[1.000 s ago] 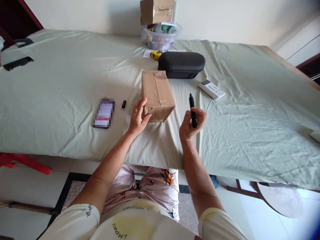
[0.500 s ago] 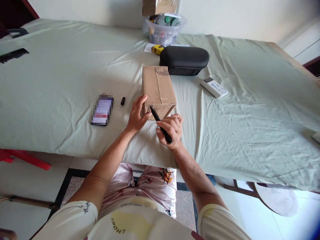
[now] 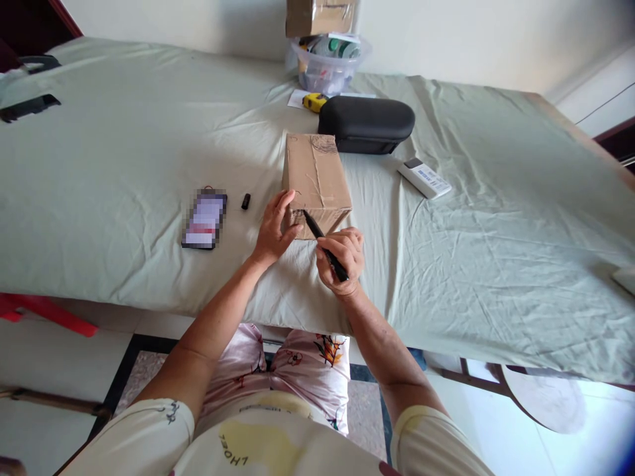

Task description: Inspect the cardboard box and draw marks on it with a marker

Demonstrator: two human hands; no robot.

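Observation:
A small brown cardboard box (image 3: 315, 168) rests on the cloth in front of me, with dark scribbles on its top and front. My left hand (image 3: 276, 228) grips its near left corner, fingers along the side and top edge, thumb against the front. Between the fingers of my right hand (image 3: 343, 254) is a black marker (image 3: 325, 244), uncapped. Its tip touches or nearly touches the box's front face just below the top edge, beside some dark marks. The black marker cap (image 3: 246, 201) lies on the cloth left of my left hand.
A phone (image 3: 204, 219) lies at the left. Behind the box are a black case (image 3: 367, 122), a yellow tape measure (image 3: 314, 101) and a plastic tub (image 3: 325, 71) of bottles under another carton (image 3: 320, 16). A white device (image 3: 425, 178) lies to the right on the green tablecloth (image 3: 496, 231).
The marker tip and my right hand have shifted slightly right along the box's front top edge. My left hand keeps its hold on the box. The whole view has shifted a little.

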